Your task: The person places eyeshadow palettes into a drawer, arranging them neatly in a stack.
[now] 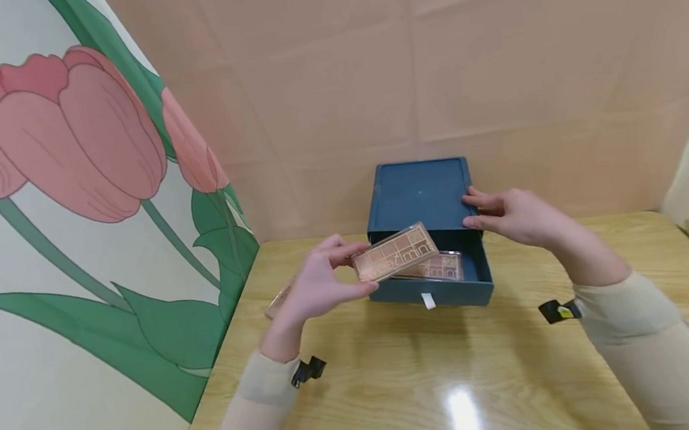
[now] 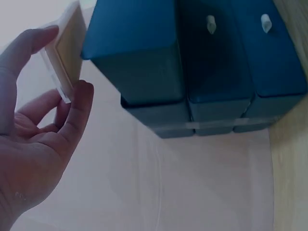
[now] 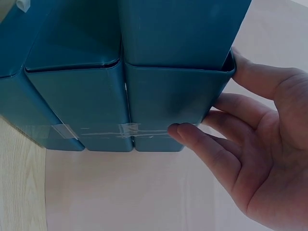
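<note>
A small clear-lidded makeup palette (image 1: 394, 252) with tan and pink pans is pinched between the thumb and fingers of my left hand (image 1: 319, 280). It is tilted above the pulled-out top drawer (image 1: 430, 293) of a dark blue drawer box (image 1: 421, 196). A second similar palette (image 1: 444, 266) lies inside that drawer, partly hidden by the held one. My right hand (image 1: 515, 216) rests on the box's upper right edge, its thumb near the front corner. In the right wrist view, fingers (image 3: 207, 149) touch the side of the box.
Behind my left hand, another palette (image 1: 279, 303) lies on the wooden table (image 1: 403, 364), mostly covered. A white pull tab (image 1: 428, 300) sticks out from the drawer front. Lower drawers (image 2: 269, 53) show in the left wrist view. A pink cloth wall (image 1: 336, 95) stands close behind the box.
</note>
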Demonstrator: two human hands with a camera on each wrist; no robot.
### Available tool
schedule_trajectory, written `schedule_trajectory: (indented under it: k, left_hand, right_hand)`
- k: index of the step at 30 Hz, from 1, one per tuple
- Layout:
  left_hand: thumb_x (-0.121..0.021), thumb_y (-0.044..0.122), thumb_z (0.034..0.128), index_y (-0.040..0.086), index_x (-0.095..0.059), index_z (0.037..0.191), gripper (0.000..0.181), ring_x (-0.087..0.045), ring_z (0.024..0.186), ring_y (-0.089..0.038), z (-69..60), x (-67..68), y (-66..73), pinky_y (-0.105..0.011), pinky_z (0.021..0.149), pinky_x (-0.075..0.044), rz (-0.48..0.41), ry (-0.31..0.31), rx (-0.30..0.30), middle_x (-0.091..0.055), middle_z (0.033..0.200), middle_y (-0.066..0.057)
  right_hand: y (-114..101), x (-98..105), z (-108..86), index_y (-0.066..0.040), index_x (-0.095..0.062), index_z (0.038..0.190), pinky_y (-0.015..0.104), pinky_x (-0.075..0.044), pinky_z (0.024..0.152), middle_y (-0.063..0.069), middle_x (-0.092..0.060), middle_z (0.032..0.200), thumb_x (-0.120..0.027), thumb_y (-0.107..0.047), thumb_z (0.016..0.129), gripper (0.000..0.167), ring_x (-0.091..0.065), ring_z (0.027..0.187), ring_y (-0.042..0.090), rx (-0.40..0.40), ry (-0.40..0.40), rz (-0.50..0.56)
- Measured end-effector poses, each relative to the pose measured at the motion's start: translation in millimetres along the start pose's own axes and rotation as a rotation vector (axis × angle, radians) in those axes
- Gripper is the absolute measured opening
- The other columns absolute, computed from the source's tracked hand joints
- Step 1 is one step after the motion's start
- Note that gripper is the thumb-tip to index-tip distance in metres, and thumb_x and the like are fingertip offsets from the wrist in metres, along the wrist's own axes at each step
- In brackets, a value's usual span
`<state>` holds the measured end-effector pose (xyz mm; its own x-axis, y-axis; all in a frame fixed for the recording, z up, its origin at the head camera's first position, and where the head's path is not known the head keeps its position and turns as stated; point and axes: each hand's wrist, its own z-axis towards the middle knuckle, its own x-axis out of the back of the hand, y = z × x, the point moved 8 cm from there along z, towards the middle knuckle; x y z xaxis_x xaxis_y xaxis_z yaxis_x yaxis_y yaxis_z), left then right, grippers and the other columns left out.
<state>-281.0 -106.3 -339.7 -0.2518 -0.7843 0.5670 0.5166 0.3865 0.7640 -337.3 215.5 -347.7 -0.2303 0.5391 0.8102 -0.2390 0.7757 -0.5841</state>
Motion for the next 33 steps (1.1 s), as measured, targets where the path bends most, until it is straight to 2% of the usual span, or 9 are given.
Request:
schedule_trajectory:
  k: [3,8,11,13,15,17,20,27,33]
  left_hand:
    - [-0.096,0.018,0.0817,0.008,-0.073,0.140,0.063,-0.068,0.103,-0.009,10.4,-7.6,1.9,-0.030,0.073,-0.042,-0.004,-0.036,0.015,-0.060,0.099,0.001]
    - [-0.097,0.019,0.0816,0.007,-0.072,0.141,0.065,-0.066,0.098,-0.006,20.1,-14.2,4.9,-0.028,0.066,-0.039,0.015,-0.073,0.031,-0.064,0.102,0.002]
    - [-0.096,0.022,0.0829,0.009,-0.073,0.139,0.062,-0.058,0.079,-0.009,21.7,-17.0,4.6,-0.029,0.060,-0.037,0.018,-0.087,0.050,-0.068,0.109,0.006]
    - [-0.095,0.025,0.0841,0.012,-0.075,0.137,0.058,-0.056,0.077,-0.009,22.7,-18.1,3.6,-0.030,0.057,-0.035,0.009,-0.089,0.065,-0.070,0.117,0.009]
    - [-0.095,0.026,0.0850,0.013,-0.077,0.134,0.054,-0.063,0.082,-0.007,23.8,-19.0,2.9,-0.030,0.058,-0.036,-0.001,-0.088,0.071,-0.071,0.123,0.011]
    - [-0.095,0.027,0.0851,0.014,-0.078,0.131,0.050,-0.068,0.102,-0.003,24.9,-20.2,2.8,-0.030,0.063,-0.041,0.003,-0.092,0.069,-0.072,0.126,0.012]
    - [-0.095,0.027,0.0846,0.014,-0.079,0.129,0.049,-0.069,0.113,-0.003,25.6,-22.7,3.4,-0.032,0.070,-0.046,0.010,-0.111,0.053,-0.073,0.126,0.012]
    - [-0.096,0.025,0.0832,0.012,-0.077,0.133,0.055,-0.069,0.122,-0.010,27.6,-26.5,0.2,-0.032,0.100,-0.057,-0.040,-0.134,0.068,-0.073,0.129,0.009]
    - [-0.097,0.022,0.0830,0.013,-0.078,0.133,0.054,-0.071,0.121,-0.015,32.4,-26.2,-2.2,-0.030,0.099,-0.057,-0.068,-0.125,0.092,-0.073,0.133,0.004]
  right_hand:
    - [0,0,-0.7,-0.009,-0.043,0.164,0.074,-0.031,0.114,0.015,-0.026,0.172,-0.062,-0.052,0.108,0.073,-0.028,0.151,0.057,-0.004,0.000,0.005]
    - [0,0,-2.3,-0.010,-0.043,0.164,0.074,-0.031,0.115,0.014,-0.026,0.172,-0.061,-0.054,0.108,0.074,-0.028,0.151,0.057,-0.006,-0.002,0.004]
    - [0,-2,-3.5,-0.010,-0.042,0.165,0.074,-0.030,0.115,0.013,-0.025,0.173,-0.061,-0.054,0.108,0.074,-0.027,0.152,0.057,-0.007,-0.008,0.012]
    - [0,-3,-4.3,-0.010,-0.041,0.165,0.074,-0.030,0.115,0.013,-0.025,0.173,-0.061,-0.054,0.108,0.074,-0.027,0.152,0.056,-0.008,-0.012,0.018]
    - [0,-4,-4.9,-0.010,-0.041,0.165,0.074,-0.030,0.115,0.013,-0.024,0.173,-0.060,-0.053,0.108,0.074,-0.027,0.152,0.057,-0.013,-0.015,0.022]
    - [0,-5,-5.1,-0.010,-0.040,0.165,0.074,-0.030,0.115,0.013,-0.024,0.173,-0.060,-0.053,0.108,0.074,-0.026,0.152,0.057,-0.020,-0.015,0.021]
    - [0,-6,-4.9,-0.010,-0.040,0.165,0.074,-0.029,0.115,0.013,-0.023,0.173,-0.061,-0.053,0.108,0.074,-0.025,0.153,0.057,-0.030,-0.015,0.024]
    - [-1,-5,-6.3,-0.010,-0.039,0.166,0.074,-0.027,0.116,0.012,-0.023,0.174,-0.060,-0.055,0.108,0.076,-0.023,0.154,0.056,-0.030,-0.012,0.034]
    - [-1,-5,-7.0,-0.011,-0.038,0.166,0.074,-0.027,0.116,0.011,-0.022,0.174,-0.060,-0.055,0.108,0.077,-0.022,0.154,0.056,-0.034,-0.016,0.036]
